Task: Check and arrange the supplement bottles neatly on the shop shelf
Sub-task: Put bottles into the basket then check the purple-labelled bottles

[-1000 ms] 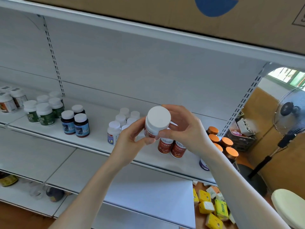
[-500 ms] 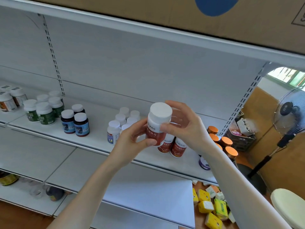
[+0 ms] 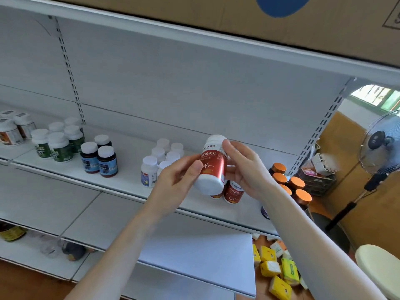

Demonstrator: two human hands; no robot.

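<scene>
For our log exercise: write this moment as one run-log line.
left hand: holds red bottle | right hand: holds it | bottle: tilted, above shelf

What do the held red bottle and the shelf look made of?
Red bottle: probably white plastic, judging by its matte white ends, with a glossy red label that catches light. Shelf: likely painted sheet metal, smooth pale grey with thin folded edges; slotted uprights suggest steel.

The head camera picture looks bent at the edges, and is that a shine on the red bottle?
Head view: the wide-angle lens bows the upper shelf edge into a slant and curve; a pale streak of glare runs down the red-labelled bottle held between the left hand and right hand; the fan at the right is slightly soft; lighting is even, with faint shadows.
</scene>
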